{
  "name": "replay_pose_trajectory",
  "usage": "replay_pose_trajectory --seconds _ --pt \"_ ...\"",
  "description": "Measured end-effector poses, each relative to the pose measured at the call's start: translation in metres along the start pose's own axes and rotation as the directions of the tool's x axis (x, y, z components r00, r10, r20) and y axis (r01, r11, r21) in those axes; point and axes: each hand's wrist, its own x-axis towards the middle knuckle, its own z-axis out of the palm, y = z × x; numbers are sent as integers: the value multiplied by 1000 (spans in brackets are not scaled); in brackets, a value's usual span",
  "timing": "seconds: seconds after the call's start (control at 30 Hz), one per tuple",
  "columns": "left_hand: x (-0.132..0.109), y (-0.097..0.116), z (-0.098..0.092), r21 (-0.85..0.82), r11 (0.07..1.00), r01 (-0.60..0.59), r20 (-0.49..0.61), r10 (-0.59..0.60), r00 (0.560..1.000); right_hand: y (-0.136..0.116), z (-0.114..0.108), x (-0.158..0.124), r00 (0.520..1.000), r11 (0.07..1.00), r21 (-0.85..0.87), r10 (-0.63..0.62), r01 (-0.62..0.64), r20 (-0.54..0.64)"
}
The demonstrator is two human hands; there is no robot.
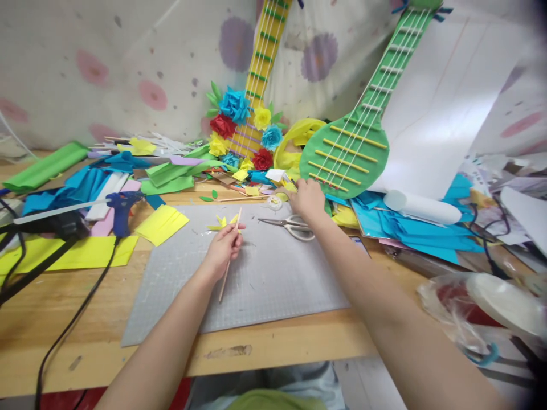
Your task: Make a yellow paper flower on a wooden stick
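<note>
Over the grey cutting mat (273,285), my left hand (222,250) is closed around a thin wooden stick (224,280), which slants up through the fingers. Pointed yellow paper petals (220,221) show just behind those fingers; whether the hand grips them too I cannot tell. My right hand (309,199) reaches to the far edge of the mat, fingers curled down among paper scraps, and what they hold is hidden. Scissors (294,228) with pale handles lie beside it, partly under the wrist. A small white tape roll (274,202) is left of its fingertips.
A green paper-covered lute (346,154) and a yellow one with paper flowers (262,68) lean at the back. On the left are a blue glue gun (122,212) with a cord and a yellow paper stack (162,224). Blue paper (410,228) and a white roll (421,206) lie right.
</note>
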Motion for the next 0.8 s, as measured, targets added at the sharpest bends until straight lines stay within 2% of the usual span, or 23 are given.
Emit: replay_pose_trajectory --seconds 0.13,0.27,0.4,0.5,0.57,0.63,0.73,0.8 --pt "0 -4 1 111 992 56 46 -62 997 15 14 5 995 985 -159 71 -59 71" --pt "5 -8 -3 238 966 97 -28 -93 995 14 27 6 992 968 -241 95 -73 81" --pt "12 -7 -8 259 965 35 -152 5 988 12 31 12 988 957 -264 144 -123 63" --pt "12 -5 -11 224 974 -43 -195 88 977 9 33 13 978 958 -240 183 -155 100" --pt "11 -4 -11 187 981 -56 -182 91 979 7 31 12 970 960 -231 197 -161 142" --pt "8 -3 -11 154 987 -36 -124 55 991 7 26 10 967 964 -224 186 -145 174" --pt "4 -2 -10 139 990 22 -41 -16 999 10 10 7 972 975 -189 153 -118 181" --pt "3 -2 -10 146 989 36 -23 -33 999 16 -3 6 974 980 -160 149 -122 172"
